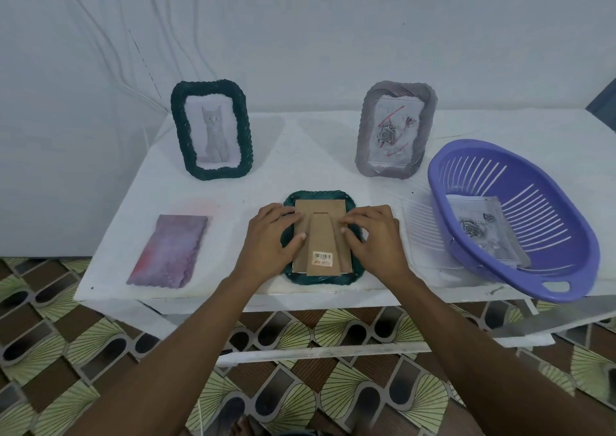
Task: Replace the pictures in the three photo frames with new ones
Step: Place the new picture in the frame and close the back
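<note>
Teal frame [320, 279] face-down on table [300, 155]; left hand [271, 237] and right hand [375, 235] press bent, close-set fingertips onto cardboard backing [320, 213].

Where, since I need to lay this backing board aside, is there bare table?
Bare table lies between the cat frame and the rose frame at the back, and in the gap between the purple cloth and the face-down frame. The right side is crowded: the purple basket fills it, close to the rose frame.
</note>
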The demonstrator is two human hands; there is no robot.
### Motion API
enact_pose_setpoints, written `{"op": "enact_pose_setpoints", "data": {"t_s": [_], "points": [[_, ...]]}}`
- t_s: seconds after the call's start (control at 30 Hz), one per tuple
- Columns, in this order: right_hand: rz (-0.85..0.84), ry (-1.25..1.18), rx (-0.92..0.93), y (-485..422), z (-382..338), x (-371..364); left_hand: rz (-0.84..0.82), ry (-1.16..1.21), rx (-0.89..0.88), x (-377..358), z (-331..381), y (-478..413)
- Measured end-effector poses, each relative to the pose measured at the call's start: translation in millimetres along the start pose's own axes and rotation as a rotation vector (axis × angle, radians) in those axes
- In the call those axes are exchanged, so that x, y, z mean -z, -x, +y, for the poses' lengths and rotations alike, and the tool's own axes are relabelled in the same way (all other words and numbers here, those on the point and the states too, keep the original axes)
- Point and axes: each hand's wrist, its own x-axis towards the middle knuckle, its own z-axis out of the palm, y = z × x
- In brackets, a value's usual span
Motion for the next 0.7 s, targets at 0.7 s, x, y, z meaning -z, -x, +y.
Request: {"op": "enact_pose_setpoints", "data": {"t_s": [0.7], "points": [[-0.025,-0.022,-0.061,-30,6,3,0.054,0.06,0.025,2,-3,-24]]}}
